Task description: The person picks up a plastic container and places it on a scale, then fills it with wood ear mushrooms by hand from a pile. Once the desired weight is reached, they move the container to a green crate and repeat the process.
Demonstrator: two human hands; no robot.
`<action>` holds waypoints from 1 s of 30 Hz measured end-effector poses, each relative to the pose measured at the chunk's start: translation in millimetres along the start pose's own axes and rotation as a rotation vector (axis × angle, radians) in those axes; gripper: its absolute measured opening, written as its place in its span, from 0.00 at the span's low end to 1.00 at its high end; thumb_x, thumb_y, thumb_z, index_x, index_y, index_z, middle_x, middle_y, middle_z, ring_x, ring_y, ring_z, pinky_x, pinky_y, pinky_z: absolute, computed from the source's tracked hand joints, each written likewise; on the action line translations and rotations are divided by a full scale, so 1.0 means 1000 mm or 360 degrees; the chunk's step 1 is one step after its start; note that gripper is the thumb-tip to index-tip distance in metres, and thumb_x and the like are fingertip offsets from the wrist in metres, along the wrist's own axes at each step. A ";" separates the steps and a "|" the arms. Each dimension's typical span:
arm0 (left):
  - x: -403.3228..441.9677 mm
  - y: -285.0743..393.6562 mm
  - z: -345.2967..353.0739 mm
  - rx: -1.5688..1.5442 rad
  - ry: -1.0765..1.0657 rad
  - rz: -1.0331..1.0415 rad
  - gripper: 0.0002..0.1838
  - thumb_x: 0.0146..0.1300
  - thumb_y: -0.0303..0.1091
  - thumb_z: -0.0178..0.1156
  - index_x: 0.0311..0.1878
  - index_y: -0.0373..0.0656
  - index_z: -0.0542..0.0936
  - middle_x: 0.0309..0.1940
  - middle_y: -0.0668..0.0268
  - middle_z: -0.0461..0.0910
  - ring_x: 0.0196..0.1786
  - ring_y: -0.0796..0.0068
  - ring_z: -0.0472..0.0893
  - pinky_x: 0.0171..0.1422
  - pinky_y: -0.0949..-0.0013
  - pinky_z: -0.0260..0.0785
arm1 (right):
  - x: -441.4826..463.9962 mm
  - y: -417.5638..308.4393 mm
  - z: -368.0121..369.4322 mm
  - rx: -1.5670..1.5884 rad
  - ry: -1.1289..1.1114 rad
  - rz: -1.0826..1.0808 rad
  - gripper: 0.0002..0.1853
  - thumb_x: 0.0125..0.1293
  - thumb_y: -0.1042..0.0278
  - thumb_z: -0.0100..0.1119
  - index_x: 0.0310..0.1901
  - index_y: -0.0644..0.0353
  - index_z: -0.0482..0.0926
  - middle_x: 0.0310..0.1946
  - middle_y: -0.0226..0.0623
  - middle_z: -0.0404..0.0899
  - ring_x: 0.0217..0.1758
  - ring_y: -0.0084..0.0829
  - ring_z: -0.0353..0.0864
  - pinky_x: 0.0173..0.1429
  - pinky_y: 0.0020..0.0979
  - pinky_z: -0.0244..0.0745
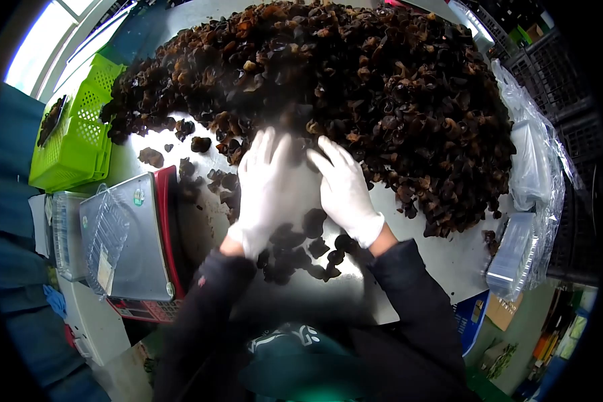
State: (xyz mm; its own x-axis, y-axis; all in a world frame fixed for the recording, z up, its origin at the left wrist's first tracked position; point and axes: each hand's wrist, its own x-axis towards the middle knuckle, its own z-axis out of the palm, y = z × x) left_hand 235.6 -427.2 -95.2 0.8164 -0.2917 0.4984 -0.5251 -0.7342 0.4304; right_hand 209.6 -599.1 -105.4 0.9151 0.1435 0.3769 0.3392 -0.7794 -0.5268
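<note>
A large heap of dark brown wood ear mushrooms point(382, 87) covers the far part of the metal table point(382, 295). White gloves cover both hands. My left hand point(264, 187) reaches to the heap's near edge, its fingers stretched out and partly smeared by motion. Just right of it, my right hand point(345, 191) has its fingers apart, the tips close to the mushrooms at the same edge. Neither hand shows anything held. Between my forearms lies a small scatter of loose mushrooms point(295, 248).
On the left stand a scale point(137, 234) with a clear plastic tray on its metal plate and a green basket point(80, 127). Clear plastic containers point(514, 251) in a bag line the right edge. Black crates point(549, 74) stand beyond them.
</note>
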 end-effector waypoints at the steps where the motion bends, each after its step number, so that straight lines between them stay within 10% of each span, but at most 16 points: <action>1: 0.006 -0.008 0.009 0.0119 0.0002 0.0048 0.23 0.63 0.27 0.62 0.62 0.36 0.79 0.63 0.48 0.77 0.66 0.46 0.75 0.74 0.51 0.63 | 0.009 0.000 0.002 -0.0126 0.0069 -0.0011 0.22 0.62 0.79 0.49 0.57 0.63 0.81 0.66 0.54 0.74 0.69 0.53 0.72 0.72 0.46 0.68; 6: -0.034 0.008 -0.024 -0.0252 -0.0392 0.0061 0.12 0.53 0.18 0.58 0.37 0.44 0.85 0.48 0.64 0.85 0.56 0.59 0.80 0.64 0.60 0.67 | -0.029 -0.012 -0.001 0.0448 -0.0276 -0.0031 0.11 0.57 0.81 0.54 0.34 0.61 0.86 0.48 0.43 0.87 0.56 0.44 0.83 0.72 0.45 0.70; 8: -0.038 0.009 -0.021 -0.0265 -0.0198 0.0002 0.11 0.51 0.15 0.57 0.26 0.45 0.80 0.39 0.66 0.85 0.50 0.60 0.81 0.59 0.61 0.68 | -0.018 -0.018 -0.015 0.0307 -0.0129 -0.0102 0.06 0.57 0.75 0.57 0.32 0.60 0.85 0.41 0.35 0.87 0.44 0.41 0.85 0.56 0.40 0.75; 16: 0.052 -0.025 0.016 -0.0425 -0.0331 -0.0086 0.30 0.58 0.13 0.50 0.66 0.36 0.77 0.64 0.44 0.76 0.68 0.46 0.75 0.76 0.55 0.66 | 0.037 0.027 0.030 -0.0408 0.0149 -0.0133 0.17 0.60 0.78 0.49 0.48 0.61 0.85 0.62 0.45 0.80 0.71 0.47 0.70 0.74 0.50 0.63; 19: 0.015 -0.009 -0.017 -0.0569 -0.0520 -0.0061 0.17 0.51 0.12 0.52 0.38 0.37 0.85 0.39 0.57 0.87 0.48 0.55 0.84 0.56 0.61 0.76 | -0.006 0.004 0.006 0.0167 -0.0091 -0.0095 0.11 0.56 0.78 0.53 0.32 0.55 0.85 0.43 0.35 0.86 0.56 0.39 0.81 0.72 0.47 0.63; 23: -0.016 -0.012 -0.019 -0.0401 -0.0024 -0.0174 0.16 0.51 0.11 0.50 0.36 0.37 0.84 0.34 0.62 0.85 0.41 0.60 0.83 0.49 0.64 0.76 | -0.014 -0.005 -0.010 0.0140 0.0034 -0.0026 0.14 0.57 0.83 0.50 0.29 0.51 0.82 0.29 0.24 0.84 0.44 0.31 0.81 0.70 0.40 0.63; 25: 0.013 -0.010 -0.016 -0.0409 -0.0082 -0.0177 0.17 0.59 0.14 0.53 0.49 0.38 0.84 0.50 0.54 0.84 0.54 0.53 0.81 0.61 0.60 0.74 | 0.011 -0.006 -0.008 0.0214 0.0134 0.0082 0.16 0.59 0.82 0.50 0.40 0.52 0.85 0.38 0.28 0.86 0.50 0.33 0.81 0.71 0.42 0.61; 27: 0.021 -0.018 0.008 -0.0097 -0.0071 -0.0035 0.21 0.62 0.20 0.57 0.59 0.40 0.80 0.62 0.48 0.78 0.65 0.46 0.76 0.69 0.54 0.69 | 0.022 -0.002 0.008 -0.0296 0.0066 0.0042 0.26 0.63 0.75 0.49 0.64 0.54 0.79 0.69 0.41 0.74 0.73 0.38 0.70 0.76 0.46 0.54; 30: -0.008 -0.019 0.002 -0.0123 -0.0380 -0.0004 0.22 0.62 0.24 0.61 0.61 0.37 0.80 0.65 0.47 0.76 0.69 0.42 0.73 0.74 0.50 0.65 | 0.001 -0.005 0.019 -0.0445 -0.0340 -0.0072 0.28 0.65 0.69 0.52 0.68 0.56 0.75 0.72 0.40 0.71 0.76 0.40 0.65 0.80 0.60 0.45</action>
State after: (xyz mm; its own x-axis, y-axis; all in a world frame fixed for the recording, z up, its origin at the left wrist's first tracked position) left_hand 239.7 -412.0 -108.4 0.8466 -0.4331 0.3093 -0.5322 -0.6886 0.4925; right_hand 213.4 -583.7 -117.1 0.9356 0.2829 0.2113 0.3344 -0.9021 -0.2729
